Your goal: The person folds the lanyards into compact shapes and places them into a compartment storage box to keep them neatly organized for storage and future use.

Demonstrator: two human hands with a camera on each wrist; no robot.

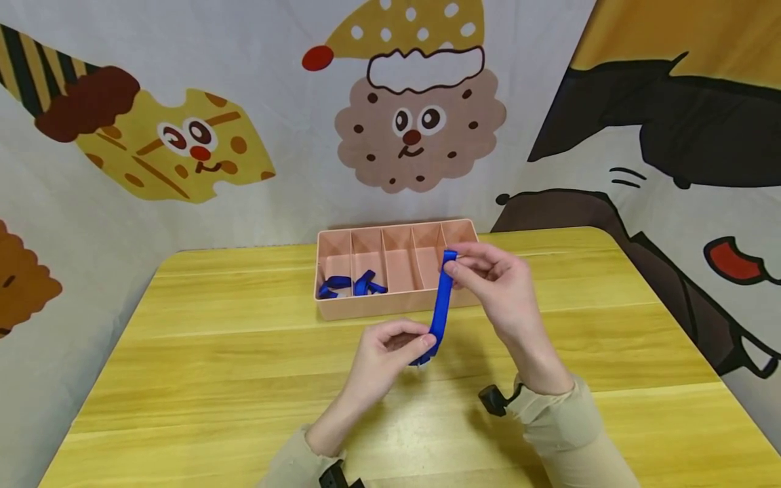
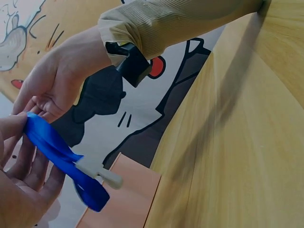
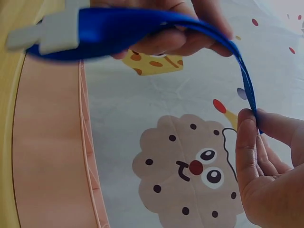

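Observation:
Both hands hold a folded blue lanyard stretched between them above the table. My left hand pinches its lower part between thumb and fingers, and my right hand pinches its upper end. A white plastic clip hangs from the lower end, on the far side of the left hand in the right wrist view. Behind the hands stands a pink divided box. Blue lanyards lie in its two leftmost compartments. The right hand hides part of the box's right end.
The box stands near the back edge of a wood-grain table. A cloth printed with cartoon figures hangs behind and around the table. A small black camera sits at the right wrist.

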